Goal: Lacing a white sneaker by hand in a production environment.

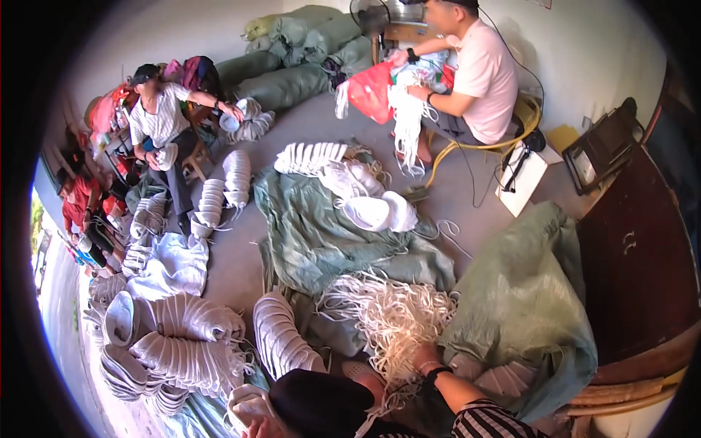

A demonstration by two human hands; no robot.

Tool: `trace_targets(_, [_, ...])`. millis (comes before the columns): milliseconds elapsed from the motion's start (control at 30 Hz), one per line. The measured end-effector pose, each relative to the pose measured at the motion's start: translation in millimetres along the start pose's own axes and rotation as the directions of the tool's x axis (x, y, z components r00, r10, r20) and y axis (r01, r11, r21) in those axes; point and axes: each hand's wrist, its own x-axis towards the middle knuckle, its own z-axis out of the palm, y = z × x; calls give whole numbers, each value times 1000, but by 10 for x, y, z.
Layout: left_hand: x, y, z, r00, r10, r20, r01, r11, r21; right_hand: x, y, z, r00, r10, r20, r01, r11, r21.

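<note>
Right hand (426,358): lowered into the near edge of a heap of white cords (391,306). The fingers are largely buried among the strands; whether they are spread or closed on any cord cannot be determined. Left hand (257,428): partly visible at the near edge, beside a cream cupped piece (248,400); its grip likewise cannot be confirmed. A dark rounded form (321,401), unidentified, stands between the hands.

Location: the cords lie near, slightly right of centre, between a nested stack of off-white shells (281,336) on the left and a green woven sack (522,285) on the right. A crumpled green sheet (314,226) lies on their far side.

Recommended handling, in this inspector's judgement: take few strands at a time, from the top or a free end, and draw slowly upward. Pulling from the middle would probably tighten tangles. The left hand should keep the cupped piece clear of loose loops.

Condition of cords: white to cream, slender, looped and heavily intermingled, with ends straggling toward the near side. Individual lengths and any knots cannot be made out.
</note>
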Motion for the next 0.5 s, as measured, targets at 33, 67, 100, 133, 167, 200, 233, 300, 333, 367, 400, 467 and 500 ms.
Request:
trace_targets(33, [-21,5,4,1000,-22,11,22,1000,-1,33,8,69,995,-81,-51,83,996,40])
trace_targets(67, [-41,13,17,1000,-30,-7,30,1000,8,28,34,126,997,-74,29,74,997,0])
trace_targets(100, [-71,23,27,1000,-22,-1,22,1000,2,33,32,175,987,-40,157,49,997,-57])
trace_targets(133, [-103,31,32,1000,-13,6,13,1000,-3,48,8,213,992,-80,101,84,996,-34])
trace_targets(167, [-133,44,38,1000,-17,-9,17,1000,6,50,-4,243,974,-133,182,139,990,-18])
trace_targets(200, [-161,59,42,1000,-16,8,16,1000,13,48,-8,267,956,-164,242,172,985,-14])
trace_targets(233, [-185,70,39,1000,-12,27,12,1000,21,37,0,285,958,-186,216,181,983,44])
trace_targets(300, [-224,89,27,1000,-9,22,9,1000,10,-18,64,314,942,-295,159,286,955,74])
trace_targets(333, [-237,93,21,1000,-9,25,9,1000,-11,-51,101,324,935,-306,180,301,952,53])
trace_targets(367, [-247,96,17,1000,2,16,-2,1000,3,-95,139,337,924,-368,107,361,929,79])
trace_targets(400, [-257,94,14,1000,7,4,-7,1000,10,-161,190,352,928,-364,80,357,930,93])
trace_targets(467, [-280,84,17,1000,-26,-10,26,1000,-14,-268,255,368,930,-365,42,359,927,107])
trace_targets(500, [-296,78,19,999,-8,-48,7,1000,-23,-320,282,366,953,-301,25,293,941,169])
